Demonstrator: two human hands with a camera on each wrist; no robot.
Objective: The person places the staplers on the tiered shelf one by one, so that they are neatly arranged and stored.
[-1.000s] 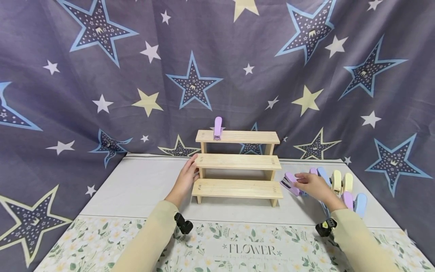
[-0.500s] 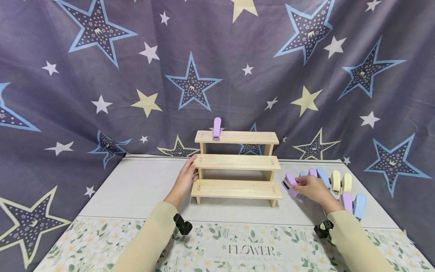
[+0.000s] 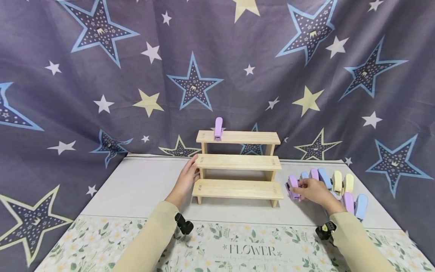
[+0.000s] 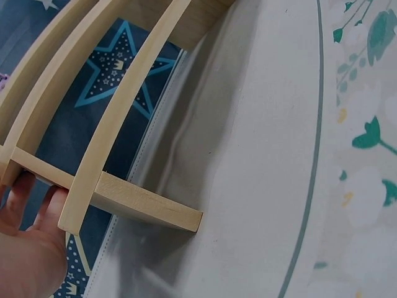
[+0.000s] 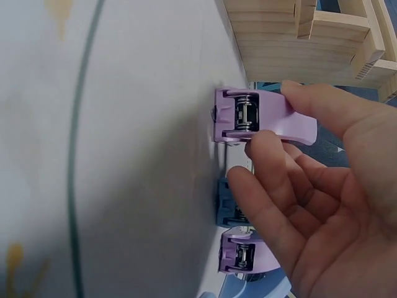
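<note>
A three-step wooden display stand point(image 3: 238, 188) stands mid-table. My left hand point(image 3: 185, 180) grips its left side at the middle step; in the left wrist view the fingers point(image 4: 51, 208) go partly behind the side board. Right of the stand, my right hand point(image 3: 316, 190) pinches a purple stapler point(image 3: 293, 186) between thumb and fingers. In the right wrist view this stapler point(image 5: 282, 115) shows its dark metal spring end, with the thumb on one side and a curled finger on the other. Another purple stapler point(image 3: 218, 128) sits on the top step, left of its middle.
Blue staplers point(image 3: 361, 206), yellow staplers point(image 3: 337, 182) and more purple staplers point(image 3: 348, 201) cluster at the right, partly hidden by my right hand and wrist. A starry curtain point(image 3: 217, 45) hangs behind the table. A flowered cloth point(image 3: 251, 241) covers the front.
The purple stapler in my right hand has turned from a slanted pose to a straighter one and shifted slightly right. My left hand has stayed on the stand.
</note>
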